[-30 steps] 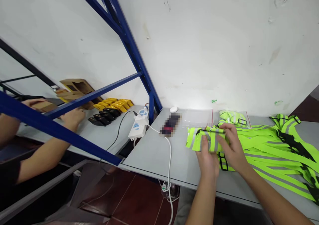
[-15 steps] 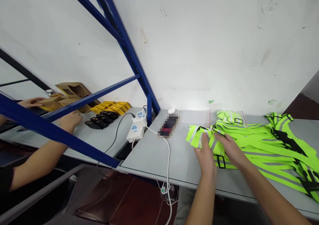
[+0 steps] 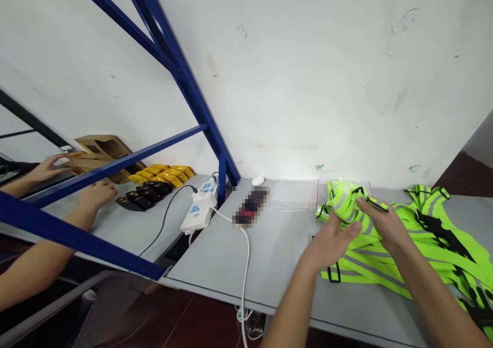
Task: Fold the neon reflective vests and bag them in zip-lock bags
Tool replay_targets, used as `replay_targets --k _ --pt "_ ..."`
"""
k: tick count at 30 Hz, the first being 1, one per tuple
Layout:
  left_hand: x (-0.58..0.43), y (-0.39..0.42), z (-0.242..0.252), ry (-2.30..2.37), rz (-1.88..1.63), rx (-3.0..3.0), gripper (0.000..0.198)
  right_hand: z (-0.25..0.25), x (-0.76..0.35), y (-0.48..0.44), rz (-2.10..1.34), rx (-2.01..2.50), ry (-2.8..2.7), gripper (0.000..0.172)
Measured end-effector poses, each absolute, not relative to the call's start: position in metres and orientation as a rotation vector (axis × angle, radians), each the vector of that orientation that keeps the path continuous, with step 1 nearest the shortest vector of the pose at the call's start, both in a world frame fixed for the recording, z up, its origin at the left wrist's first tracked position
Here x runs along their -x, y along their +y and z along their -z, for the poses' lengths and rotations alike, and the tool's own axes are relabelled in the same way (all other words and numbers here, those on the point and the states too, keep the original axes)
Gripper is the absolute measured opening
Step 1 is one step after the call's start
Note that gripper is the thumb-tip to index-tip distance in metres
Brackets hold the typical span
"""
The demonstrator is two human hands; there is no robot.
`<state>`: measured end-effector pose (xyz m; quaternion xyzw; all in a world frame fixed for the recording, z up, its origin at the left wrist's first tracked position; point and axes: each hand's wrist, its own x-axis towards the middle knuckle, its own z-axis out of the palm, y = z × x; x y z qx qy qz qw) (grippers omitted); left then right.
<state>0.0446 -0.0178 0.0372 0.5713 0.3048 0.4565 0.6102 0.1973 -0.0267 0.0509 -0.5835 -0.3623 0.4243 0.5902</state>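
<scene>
right hand (image 3: 385, 224) was pinching the folded hi-vis vest (image 3: 346, 204), left hand (image 3: 333, 240) fingers spread, more vests (image 3: 423, 245) sat unfolded on the counter (image 3: 246, 240)

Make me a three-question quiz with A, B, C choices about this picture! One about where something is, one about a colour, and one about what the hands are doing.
1. Where does the white power strip lie?
A. on the floor
B. by the blue rack post
C. on top of the vests

2. What colour is the folded vest?
A. neon yellow-green with grey stripes
B. orange
C. blue

3. What is the right hand doing?
A. lying flat on the table
B. holding a phone
C. gripping the folded vest

Answers:
1 B, it sits at the foot of the blue rack post.
2 A, bright green cloth with grey bands.
3 C, its fingers close on the bundle, with the left hand beside it.
</scene>
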Motion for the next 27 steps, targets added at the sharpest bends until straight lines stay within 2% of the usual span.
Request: replay_targets --k 2,5,8,11,13,19,24,27 --pt "-0.034 0.016 -0.040 0.764 -0.794 -1.445 0.052 -0.050 -0.214 -0.025 -0.949 1.435 -0.786 0.048" --pt "-0.027 0.069 -0.034 1.428 -0.823 -1.712 0.047 -0.042 -0.231 -0.023 -0.793 1.567 -0.809 0.045" --pt "-0.029 0.106 -0.015 1.717 -0.766 -1.789 0.031 -0.031 -0.233 -0.023 -0.582 1.681 -0.991 0.043" --pt "-0.031 0.121 0.002 1.757 -0.639 -1.848 0.017 -0.024 -0.230 -0.023 -0.438 1.714 -1.104 0.046" --pt "-0.028 0.123 0.004 1.776 -0.585 -1.896 0.014 -0.021 -0.228 -0.022 -0.396 1.717 -1.120 0.049" --pt "-0.018 0.098 -0.031 1.777 -0.590 -2.101 0.013 -0.026 -0.223 -0.027 -0.271 1.701 -1.142 0.052" --pt "-0.019 0.051 -0.036 1.586 -0.433 -2.385 0.010 -0.029 -0.216 -0.037 -0.176 1.536 -1.279 0.035" --pt "-0.014 0.033 -0.023 1.392 -0.559 -2.317 0.008 -0.027 -0.206 -0.041 -0.204 1.367 -1.513 0.023"
